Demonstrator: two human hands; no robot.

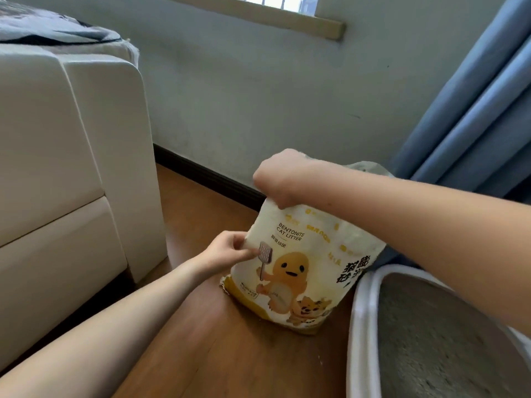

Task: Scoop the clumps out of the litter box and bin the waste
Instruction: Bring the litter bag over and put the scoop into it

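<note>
A white and yellow bag of bentonite cat litter (304, 271) stands upright on the wooden floor, printed with a cartoon figure holding a scoop. My right hand (283, 178) is closed on the bag's gathered top. My left hand (230, 249) pinches the bag's upper left edge. To the right of the bag sits the white litter box (360, 311), filled with grey litter (436, 340); my right forearm crosses above it. No scoop and no bin show in view.
A cream upholstered bed frame (71, 173) fills the left, with a blanket on top. A grey wall with dark skirting runs behind the bag. Blue curtains (471, 110) hang at the right. A strip of wooden floor (207, 340) lies between bed and litter box.
</note>
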